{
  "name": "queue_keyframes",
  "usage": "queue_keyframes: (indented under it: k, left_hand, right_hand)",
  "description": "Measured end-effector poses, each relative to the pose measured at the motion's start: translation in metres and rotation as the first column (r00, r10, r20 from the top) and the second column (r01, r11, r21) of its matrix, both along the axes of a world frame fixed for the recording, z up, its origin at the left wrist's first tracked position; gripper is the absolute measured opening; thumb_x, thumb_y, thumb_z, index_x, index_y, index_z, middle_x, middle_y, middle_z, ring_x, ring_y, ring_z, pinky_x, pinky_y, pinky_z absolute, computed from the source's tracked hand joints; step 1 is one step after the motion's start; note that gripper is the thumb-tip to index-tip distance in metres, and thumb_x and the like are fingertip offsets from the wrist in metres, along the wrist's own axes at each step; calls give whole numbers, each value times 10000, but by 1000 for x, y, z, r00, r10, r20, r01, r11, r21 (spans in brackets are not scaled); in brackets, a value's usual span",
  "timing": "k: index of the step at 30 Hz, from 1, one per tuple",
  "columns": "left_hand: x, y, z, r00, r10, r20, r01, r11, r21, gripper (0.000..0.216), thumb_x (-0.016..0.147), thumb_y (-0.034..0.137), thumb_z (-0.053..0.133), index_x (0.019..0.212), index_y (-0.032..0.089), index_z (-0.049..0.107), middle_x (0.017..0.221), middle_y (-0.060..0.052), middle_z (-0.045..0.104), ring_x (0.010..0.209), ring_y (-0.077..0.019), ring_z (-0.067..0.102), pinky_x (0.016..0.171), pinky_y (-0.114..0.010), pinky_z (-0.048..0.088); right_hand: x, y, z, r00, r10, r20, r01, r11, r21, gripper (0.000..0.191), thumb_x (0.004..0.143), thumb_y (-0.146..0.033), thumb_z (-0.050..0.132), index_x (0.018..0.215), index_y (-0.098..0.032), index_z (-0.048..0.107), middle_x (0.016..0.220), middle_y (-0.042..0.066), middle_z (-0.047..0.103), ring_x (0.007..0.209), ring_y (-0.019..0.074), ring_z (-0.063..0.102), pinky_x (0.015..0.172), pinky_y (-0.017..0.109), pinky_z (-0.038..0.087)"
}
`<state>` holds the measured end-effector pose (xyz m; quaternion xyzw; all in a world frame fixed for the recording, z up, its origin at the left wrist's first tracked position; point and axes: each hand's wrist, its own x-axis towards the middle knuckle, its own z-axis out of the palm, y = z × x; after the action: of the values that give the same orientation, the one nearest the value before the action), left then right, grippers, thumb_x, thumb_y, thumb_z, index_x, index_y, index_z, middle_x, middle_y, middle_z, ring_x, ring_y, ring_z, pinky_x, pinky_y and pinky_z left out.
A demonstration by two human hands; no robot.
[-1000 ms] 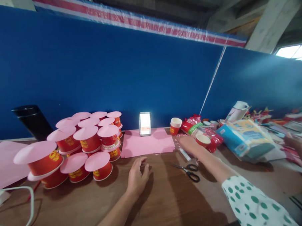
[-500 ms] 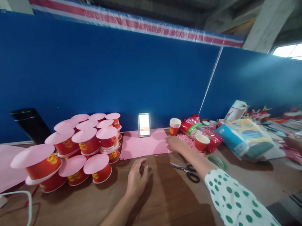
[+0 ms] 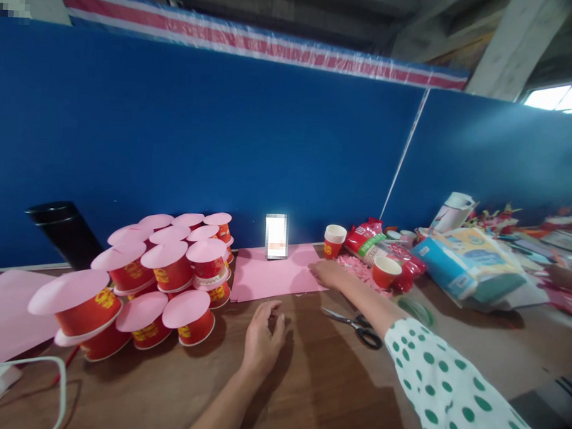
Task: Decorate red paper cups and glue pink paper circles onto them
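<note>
My left hand (image 3: 261, 340) lies flat on the brown wooden table (image 3: 316, 386), fingers loosely spread, holding nothing. My right hand (image 3: 329, 273), on an arm in a white sleeve with green dots, reaches forward and rests on the right edge of a stack of pink paper sheets (image 3: 274, 277). Its fingers press down on the paper; whether they pinch a sheet is unclear. Black-handled scissors (image 3: 357, 326) lie just right of my right forearm. A single red paper cup (image 3: 386, 271) stands beyond them.
Several red cups topped with pink paper discs (image 3: 170, 266) are piled at the left. A black cylinder (image 3: 62, 230), a phone (image 3: 276, 236) propped on the blue partition, stacked cups (image 3: 335, 240), red packets (image 3: 374, 243) and a blue pack (image 3: 468, 263) line the back. Another person's hand (image 3: 567, 277) is at far right.
My right hand moved left from beside the red cup onto the edge of the pink paper. My left hand stayed put.
</note>
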<state>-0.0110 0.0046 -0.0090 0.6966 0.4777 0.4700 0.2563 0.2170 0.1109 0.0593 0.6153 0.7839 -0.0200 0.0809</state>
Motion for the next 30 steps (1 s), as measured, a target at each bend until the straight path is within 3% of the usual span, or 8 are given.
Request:
queue_keyframes:
  k: [7, 12, 19, 25, 30]
  left_hand:
    - [1, 1, -3, 1000, 14, 4, -14, 1000, 7, 249, 856, 249, 480, 1060, 151, 585, 994, -99, 627, 843, -184, 603, 794, -343, 500]
    - [0, 0, -4, 1000, 9, 13, -9, 1000, 20, 257, 853, 245, 484, 1072, 159, 588, 1004, -97, 630, 847, -180, 610, 791, -336, 508]
    - [1, 0, -3, 1000, 24, 11, -24, 1000, 16, 244, 852, 239, 487, 1057, 163, 595, 979, -92, 640, 846, -185, 613, 816, -353, 505]
    - [2, -1, 0, 1000, 10, 21, -10, 1000, -3, 240, 856, 231, 482, 1059, 163, 589, 1005, -93, 632, 842, -176, 612, 815, -348, 503]
    - [1, -2, 1, 1000, 1, 13, 0, 1000, -7, 232, 852, 221, 483, 1051, 160, 587, 1010, -98, 627, 859, -182, 614, 826, -356, 498]
  right_hand:
    - [1, 15, 5, 997, -22, -70, 19, 999, -50, 615, 800, -361, 633, 1360, -194, 442, 1298, 145, 579, 1127, 291, 588, 845, 311, 480]
    - [4, 38, 4, 994, -89, -68, 76, 983, -170, 588, 706, -437, 730, 1204, -161, 579, 1207, 150, 628, 1006, 285, 642, 770, 302, 504]
    - [-7, 57, 8, 994, -111, 3, 108, 961, -255, 497, 583, -425, 820, 945, -112, 688, 1008, 157, 692, 905, 314, 656, 760, 358, 506]
    - [-14, 64, 12, 991, -129, 28, 131, 954, -269, 613, 441, -436, 876, 936, -121, 698, 990, 129, 701, 925, 322, 644, 795, 361, 496]
    - [-20, 68, 17, 991, -130, 39, 136, 949, -286, 662, 416, -402, 890, 977, -106, 699, 1056, 150, 691, 947, 333, 643, 801, 362, 498]
